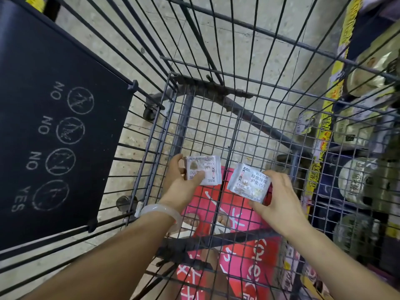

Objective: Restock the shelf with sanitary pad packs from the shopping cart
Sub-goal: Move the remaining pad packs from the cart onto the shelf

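Both my hands are down inside the wire shopping cart (216,131). My left hand (181,185), with a pale bangle on its wrist, grips a small white sanitary pad pack (205,169) by its left side. My right hand (275,198) holds a second white pad pack (246,180) with printed text, fingers over its right edge. The two packs are side by side, slightly apart, just above the cart's mesh floor. The shelf (365,148) with rows of pale packs stands to the right of the cart.
The cart's black child-seat flap (54,126) with NO/YES symbols stands at the left. Through the mesh I see red and pink clothing (233,245) and a sandalled foot. Yellow price strips (333,83) run along the shelf edge. Speckled floor lies beyond.
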`<state>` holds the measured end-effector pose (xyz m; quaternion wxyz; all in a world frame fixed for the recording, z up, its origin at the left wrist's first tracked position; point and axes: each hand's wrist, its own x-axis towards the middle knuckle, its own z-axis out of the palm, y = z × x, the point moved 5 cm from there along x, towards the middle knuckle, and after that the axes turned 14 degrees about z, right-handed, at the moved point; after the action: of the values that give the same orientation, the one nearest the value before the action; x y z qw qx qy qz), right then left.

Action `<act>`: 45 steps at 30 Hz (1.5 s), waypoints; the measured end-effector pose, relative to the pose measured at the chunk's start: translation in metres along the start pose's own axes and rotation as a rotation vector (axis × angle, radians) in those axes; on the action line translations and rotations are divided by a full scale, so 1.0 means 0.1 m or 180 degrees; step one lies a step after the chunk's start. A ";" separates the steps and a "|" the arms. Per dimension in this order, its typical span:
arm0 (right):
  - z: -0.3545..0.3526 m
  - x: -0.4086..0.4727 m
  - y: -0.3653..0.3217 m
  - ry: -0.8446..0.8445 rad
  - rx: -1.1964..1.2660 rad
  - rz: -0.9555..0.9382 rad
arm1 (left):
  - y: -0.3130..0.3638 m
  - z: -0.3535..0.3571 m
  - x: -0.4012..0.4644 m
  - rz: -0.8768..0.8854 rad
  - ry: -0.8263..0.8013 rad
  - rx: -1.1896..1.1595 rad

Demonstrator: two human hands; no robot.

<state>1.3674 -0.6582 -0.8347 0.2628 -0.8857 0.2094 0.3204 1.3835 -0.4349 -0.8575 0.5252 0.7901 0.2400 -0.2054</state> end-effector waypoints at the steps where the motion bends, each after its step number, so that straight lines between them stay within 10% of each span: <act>1: 0.00 0.00 0.00 0.0008 -0.0010 -0.0004 | 0.00 0.00 0.01 0.0035 -0.0021 0.0018; 12: -0.01 0.03 -0.03 0.0066 0.0029 -0.0080 | -0.08 0.00 0.07 -0.0437 0.0178 -0.0365; 20: -0.06 0.04 -0.03 0.0133 0.0060 -0.0067 | 0.07 -0.12 0.04 -0.0064 0.0076 0.1298; 28: -0.15 0.08 0.01 0.0184 0.0156 -0.0011 | 0.16 0.11 0.11 0.0605 -0.0902 0.0756; 45: -0.05 -0.05 -0.62 0.0044 0.0298 -0.1000 | 0.16 0.16 0.01 0.0084 -0.0692 -0.0574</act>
<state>1.3989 -0.6121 -0.8077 0.3492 -0.8965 0.0848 0.2591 1.3928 -0.4551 -0.8519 0.6197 0.7159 0.1888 -0.2604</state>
